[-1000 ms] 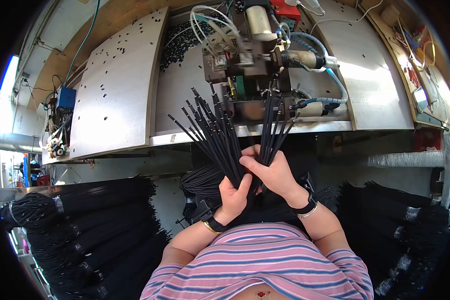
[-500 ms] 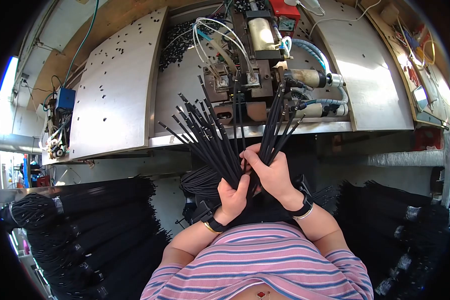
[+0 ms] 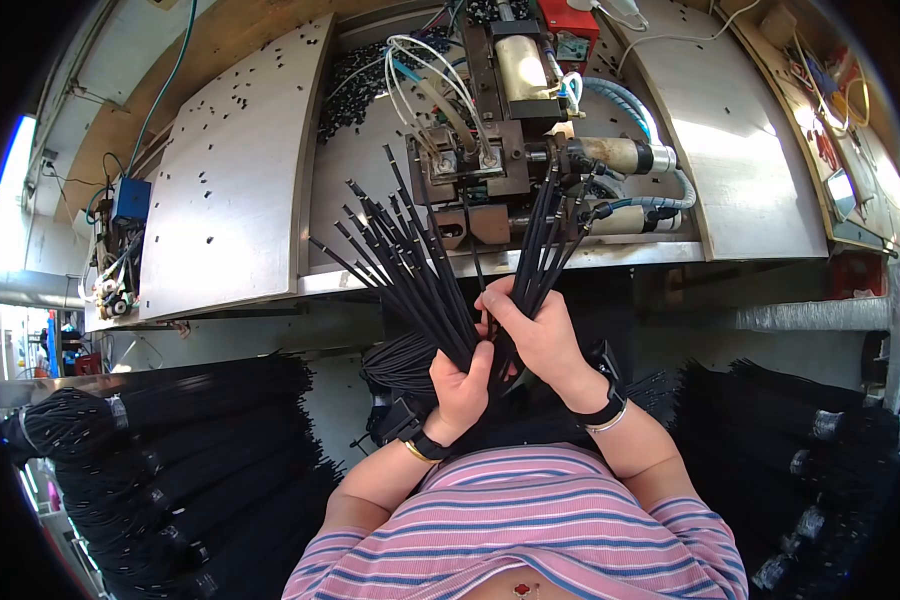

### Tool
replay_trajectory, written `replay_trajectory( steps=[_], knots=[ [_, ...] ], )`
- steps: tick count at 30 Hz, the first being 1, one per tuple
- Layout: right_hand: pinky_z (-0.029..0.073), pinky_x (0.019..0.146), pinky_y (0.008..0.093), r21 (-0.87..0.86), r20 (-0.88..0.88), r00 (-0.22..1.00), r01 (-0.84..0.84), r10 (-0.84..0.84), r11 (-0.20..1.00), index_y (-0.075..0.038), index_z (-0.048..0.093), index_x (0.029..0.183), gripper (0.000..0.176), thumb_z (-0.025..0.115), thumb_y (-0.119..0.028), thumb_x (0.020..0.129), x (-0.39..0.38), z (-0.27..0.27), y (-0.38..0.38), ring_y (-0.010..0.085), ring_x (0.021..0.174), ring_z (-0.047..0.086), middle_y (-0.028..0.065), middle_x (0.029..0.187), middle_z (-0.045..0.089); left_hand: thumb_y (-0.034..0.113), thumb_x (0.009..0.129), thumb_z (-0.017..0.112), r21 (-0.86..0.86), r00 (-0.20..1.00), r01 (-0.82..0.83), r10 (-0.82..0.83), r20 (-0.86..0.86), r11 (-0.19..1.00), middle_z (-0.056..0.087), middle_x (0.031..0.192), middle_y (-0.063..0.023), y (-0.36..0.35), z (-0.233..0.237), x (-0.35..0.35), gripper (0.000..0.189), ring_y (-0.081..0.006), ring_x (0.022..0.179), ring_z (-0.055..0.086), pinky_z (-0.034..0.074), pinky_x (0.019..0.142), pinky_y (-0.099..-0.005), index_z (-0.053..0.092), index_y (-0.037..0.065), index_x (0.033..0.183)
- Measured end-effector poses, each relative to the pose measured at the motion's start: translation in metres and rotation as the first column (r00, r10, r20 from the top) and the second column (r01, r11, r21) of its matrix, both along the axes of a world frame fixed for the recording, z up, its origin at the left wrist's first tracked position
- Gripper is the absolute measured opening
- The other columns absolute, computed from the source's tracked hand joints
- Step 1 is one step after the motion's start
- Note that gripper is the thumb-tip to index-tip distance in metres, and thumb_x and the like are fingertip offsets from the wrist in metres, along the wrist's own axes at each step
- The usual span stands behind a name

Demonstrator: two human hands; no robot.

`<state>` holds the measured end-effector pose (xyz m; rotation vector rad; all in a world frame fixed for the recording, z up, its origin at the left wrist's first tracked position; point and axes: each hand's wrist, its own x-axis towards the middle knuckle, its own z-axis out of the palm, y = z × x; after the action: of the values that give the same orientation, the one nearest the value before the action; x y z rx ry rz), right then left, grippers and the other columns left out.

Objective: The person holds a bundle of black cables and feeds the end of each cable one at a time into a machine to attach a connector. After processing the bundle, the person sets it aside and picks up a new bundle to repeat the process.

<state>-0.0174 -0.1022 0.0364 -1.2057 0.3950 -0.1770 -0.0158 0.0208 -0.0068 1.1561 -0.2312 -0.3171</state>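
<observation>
My left hand is closed around a fanned bundle of thin black cords whose tips point up and left. Beside it, my right hand grips a second, smaller bundle of black cords. Between the bundles a single black cord runs up from the right thumb and forefinger to the machine's metal clamp blocks. The blocks sit close together, and they hide the cord's upper end. The hands nearly touch each other at the cords' lower part.
Behind the clamp stand a pneumatic cylinder and a red box. Small black pieces lie scattered on the metal worktop. Large bundles of black cords hang at the left and right. A blue box is at far left.
The right clamp block has moved left against the other one. Both cord bundles have shifted slightly left with my hands, and one cord fewer shows standing between them.
</observation>
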Motion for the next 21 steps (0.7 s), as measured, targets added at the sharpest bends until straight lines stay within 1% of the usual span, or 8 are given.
replay_trajectory(
  steps=[2, 4, 7, 10, 13, 14, 17, 21],
  knots=[
    [0.038, 0.033, 0.0199, -0.018, -0.009, 0.998, -0.068, 0.068, 0.998, -0.002, 0.064, 0.089, 0.018, 0.059, -0.018, 0.087, 0.002, 0.000, -0.002, 0.0067, 0.047, 0.052, 0.0020, 0.064, 0.058, -0.001, 0.090, 0.048, -0.012, 1.000, 0.003, -0.003, -0.012, 1.000, 0.060, 0.079, -0.0090, -0.001, -0.001, 0.000, 0.016, -0.0147, 0.060, 0.059, 0.049, 0.053, -0.0258, 0.050, -0.002, 0.106],
    [0.038, 0.032, 0.0200, -0.027, -0.013, 0.995, -0.099, 0.099, 0.995, -0.002, 0.064, 0.090, 0.018, 0.059, -0.019, 0.087, 0.001, 0.000, -0.004, 0.0069, 0.047, 0.052, 0.0021, 0.065, 0.059, -0.001, 0.090, 0.048, 0.009, 0.997, 0.067, -0.067, -0.039, 0.998, 0.059, 0.080, -0.0093, 0.001, -0.005, 0.001, 0.016, -0.0146, 0.060, 0.059, 0.049, 0.053, -0.0257, 0.049, -0.003, 0.106],
    [0.046, 0.056, 0.0204, -0.030, -0.074, 0.989, -0.127, 0.125, 0.991, 0.001, 0.063, 0.094, 0.016, 0.061, -0.013, 0.086, -0.003, -0.001, -0.005, 0.0075, 0.065, 0.058, 0.0020, 0.074, 0.061, -0.001, 0.090, 0.047, 0.014, 0.994, 0.099, -0.098, -0.051, 0.995, 0.059, 0.081, -0.0095, 0.002, -0.009, -0.003, 0.016, -0.0146, 0.060, 0.059, 0.049, 0.053, -0.0255, 0.049, -0.003, 0.106],
    [0.046, 0.056, 0.0205, -0.103, -0.021, 0.998, -0.063, 0.061, 0.993, 0.001, 0.063, 0.094, 0.016, 0.061, -0.013, 0.086, -0.014, -0.001, -0.002, 0.0075, 0.065, 0.058, 0.0018, 0.074, 0.061, -0.001, 0.090, 0.047, 0.005, 0.992, 0.107, -0.106, -0.061, 0.994, 0.059, 0.082, -0.0097, 0.000, -0.009, -0.011, 0.016, -0.0146, 0.061, 0.059, 0.049, 0.053, -0.0252, 0.049, -0.003, 0.106],
    [0.046, 0.055, 0.0206, -0.139, -0.013, 1.000, -0.025, 0.023, 0.990, 0.001, 0.063, 0.094, 0.016, 0.061, -0.013, 0.086, -0.022, -0.002, -0.002, 0.0075, 0.065, 0.058, 0.0017, 0.073, 0.061, -0.002, 0.090, 0.046, 0.085, 0.997, 0.054, -0.058, 0.053, 0.995, 0.059, 0.083, -0.0098, -0.004, -0.005, -0.019, 0.017, -0.0149, 0.061, 0.059, 0.049, 0.053, -0.0252, 0.048, -0.003, 0.107],
    [0.046, 0.055, 0.0208, -0.137, -0.027, 0.999, -0.024, 0.020, 0.990, 0.001, 0.063, 0.094, 0.017, 0.061, -0.014, 0.086, -0.023, -0.003, -0.003, 0.0074, 0.064, 0.058, 0.0018, 0.072, 0.061, -0.002, 0.090, 0.046, 0.083, 0.997, 0.054, -0.058, 0.053, 0.995, 0.059, 0.083, -0.0098, -0.004, -0.005, -0.020, 0.017, -0.0149, 0.061, 0.059, 0.049, 0.053, -0.0252, 0.048, -0.003, 0.107],
    [0.046, 0.054, 0.0209, -0.107, -0.053, 0.998, -0.034, 0.029, 0.994, 0.001, 0.063, 0.094, 0.017, 0.061, -0.014, 0.086, -0.022, -0.001, -0.004, 0.0073, 0.064, 0.057, 0.0016, 0.070, 0.060, -0.002, 0.090, 0.046, 0.006, 0.995, 0.098, -0.098, -0.023, 0.995, 0.059, 0.083, -0.0095, -0.004, -0.007, -0.019, 0.018, -0.0151, 0.061, 0.059, 0.049, 0.053, -0.0254, 0.048, -0.003, 0.108],
    [0.045, 0.051, 0.0208, -0.041, -0.078, 0.995, -0.059, 0.056, 0.997, 0.000, 0.063, 0.093, 0.017, 0.061, -0.015, 0.087, -0.017, 0.001, -0.003, 0.0071, 0.062, 0.057, 0.0013, 0.068, 0.059, -0.002, 0.090, 0.046, -0.022, 0.990, 0.127, -0.128, -0.064, 0.992, 0.059, 0.083, -0.0093, 0.001, -0.010, -0.017, 0.019, -0.0152, 0.061, 0.059, 0.049, 0.053, -0.0256, 0.048, -0.003, 0.109]
  ],
)
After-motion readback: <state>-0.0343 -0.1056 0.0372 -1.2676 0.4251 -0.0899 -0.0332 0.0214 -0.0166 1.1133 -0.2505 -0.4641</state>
